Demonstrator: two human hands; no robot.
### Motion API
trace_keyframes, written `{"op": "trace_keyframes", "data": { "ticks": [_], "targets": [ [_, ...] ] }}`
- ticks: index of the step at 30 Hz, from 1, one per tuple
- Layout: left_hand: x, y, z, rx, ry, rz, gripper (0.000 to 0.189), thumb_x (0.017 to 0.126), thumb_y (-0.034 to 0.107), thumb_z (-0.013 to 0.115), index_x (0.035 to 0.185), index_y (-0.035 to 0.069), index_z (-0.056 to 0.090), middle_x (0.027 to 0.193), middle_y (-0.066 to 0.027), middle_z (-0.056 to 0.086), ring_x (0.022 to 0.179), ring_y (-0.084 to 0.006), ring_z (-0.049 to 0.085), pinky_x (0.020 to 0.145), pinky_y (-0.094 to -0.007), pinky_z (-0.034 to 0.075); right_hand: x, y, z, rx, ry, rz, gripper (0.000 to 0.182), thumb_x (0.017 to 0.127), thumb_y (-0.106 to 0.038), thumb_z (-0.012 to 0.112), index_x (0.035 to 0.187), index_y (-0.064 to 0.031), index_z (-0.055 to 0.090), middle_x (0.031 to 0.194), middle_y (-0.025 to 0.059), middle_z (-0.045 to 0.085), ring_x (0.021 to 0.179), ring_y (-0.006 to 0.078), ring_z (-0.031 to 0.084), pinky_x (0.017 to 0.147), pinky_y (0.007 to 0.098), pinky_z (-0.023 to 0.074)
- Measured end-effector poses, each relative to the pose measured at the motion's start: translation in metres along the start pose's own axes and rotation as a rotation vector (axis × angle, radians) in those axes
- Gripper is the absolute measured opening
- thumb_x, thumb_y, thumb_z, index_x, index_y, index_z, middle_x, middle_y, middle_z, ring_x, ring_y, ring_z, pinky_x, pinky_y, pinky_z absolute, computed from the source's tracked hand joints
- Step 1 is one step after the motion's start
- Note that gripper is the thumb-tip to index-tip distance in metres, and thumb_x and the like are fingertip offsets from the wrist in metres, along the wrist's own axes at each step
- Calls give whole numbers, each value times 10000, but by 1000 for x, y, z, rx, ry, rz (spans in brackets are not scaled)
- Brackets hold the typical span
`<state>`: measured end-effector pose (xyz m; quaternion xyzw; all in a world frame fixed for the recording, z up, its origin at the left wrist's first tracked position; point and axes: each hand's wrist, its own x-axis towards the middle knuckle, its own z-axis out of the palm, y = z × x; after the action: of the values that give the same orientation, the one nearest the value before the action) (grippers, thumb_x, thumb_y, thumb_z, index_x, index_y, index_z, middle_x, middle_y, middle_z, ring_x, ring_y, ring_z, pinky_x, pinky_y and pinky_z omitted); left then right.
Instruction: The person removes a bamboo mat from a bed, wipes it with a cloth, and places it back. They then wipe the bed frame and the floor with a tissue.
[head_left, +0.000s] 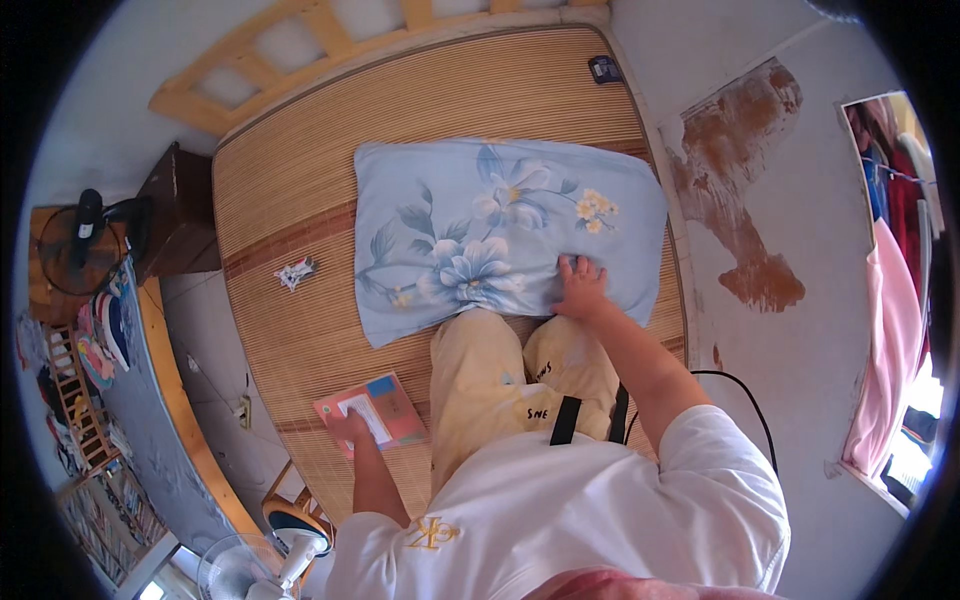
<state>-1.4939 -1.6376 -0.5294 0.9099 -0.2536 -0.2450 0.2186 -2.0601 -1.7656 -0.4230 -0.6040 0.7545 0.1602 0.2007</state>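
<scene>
A light-blue pillow (405, 202) with a printed flower pattern lies flat on a bamboo sleeping mat (300, 172), just in front of my knees. On its near right part rests my right hand (582, 289), palm down, fingers spread. To my left is a pink book (405, 409) with a white panel and a blue patch on its cover. My left hand (347, 424) is on the book's left part; its fingers are too blurred to show whether they grip it or only lie on it.
A small crumpled packet (297, 274) lies left of the pillow, and a dark small case (604, 70) sits at the mat's far right corner. A wooden headboard (270, 45) borders the far side. A white fan (247, 566) and a stool (296, 517) stand at lower left. A peeling wall (750, 187) runs along the right.
</scene>
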Motion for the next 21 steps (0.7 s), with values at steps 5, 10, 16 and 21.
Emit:
{"op": "trace_keyframes", "data": {
  "ticks": [5,10,16,21],
  "targets": [
    [-68,185,105,-323,-563,146,315,831,233,670,1063,59,547,942,-17,578,853,-134,538,744,-282,448,49,14,39,59,178,0,736,635,-317,732,1291,-127,457,1159,186,539,1099,362,503,950,430,396],
    [-126,297,139,-540,-855,-435,731,813,464,647,1385,169,298,1371,-104,386,1246,-253,389,990,-517,308,59,9,-57,589,141,6,420,688,-210,657,1072,-47,606,881,199,650,861,377,617,783,408,487],
    [-254,536,151,-1046,-1476,214,812,882,358,581,1471,257,31,1459,-118,216,1340,-293,249,1015,-549,275,40,80,-246,1428,783,-15,369,776,-111,637,1128,-20,570,1044,122,615,930,224,590,842,334,467],
    [-291,589,144,-1243,-1290,698,517,918,165,557,1382,114,334,1294,-85,447,1164,-178,447,938,-308,423,-37,55,-354,1207,1410,-422,482,816,-90,594,1278,-8,482,1266,189,506,1098,321,546,992,398,419]
  ]
}}
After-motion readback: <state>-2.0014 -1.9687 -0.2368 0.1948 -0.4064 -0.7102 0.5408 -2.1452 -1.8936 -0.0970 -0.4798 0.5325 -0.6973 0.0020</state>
